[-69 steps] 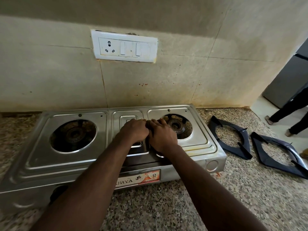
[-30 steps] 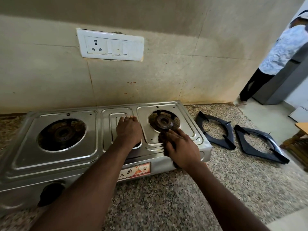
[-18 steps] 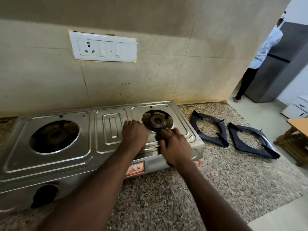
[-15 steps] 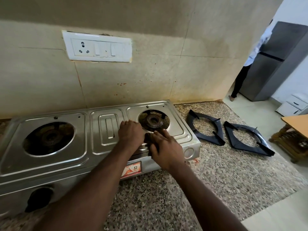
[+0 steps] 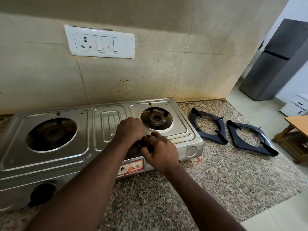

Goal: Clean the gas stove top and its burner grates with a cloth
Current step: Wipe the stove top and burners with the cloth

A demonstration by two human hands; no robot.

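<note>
right hand [image 5: 159,151] curled round a small dark cloth [image 5: 144,145], mostly hidden, at the front edge of the steel two-burner stove top [image 5: 83,139]. left hand [image 5: 130,129] bunched against it, grip unclear. top-wiping step, i'd say. two black metal grates [image 5: 212,137] lie right of the hands. next: firm strokes across the top.

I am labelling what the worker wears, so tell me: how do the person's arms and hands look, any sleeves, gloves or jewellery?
The left forearm and the right forearm are bare down to the picture's edge; no sleeve shows. The left hand and the right hand wear no gloves. No watch or bracelet at either wrist. The fingers are partly hidden, so rings cannot be judged.
</note>
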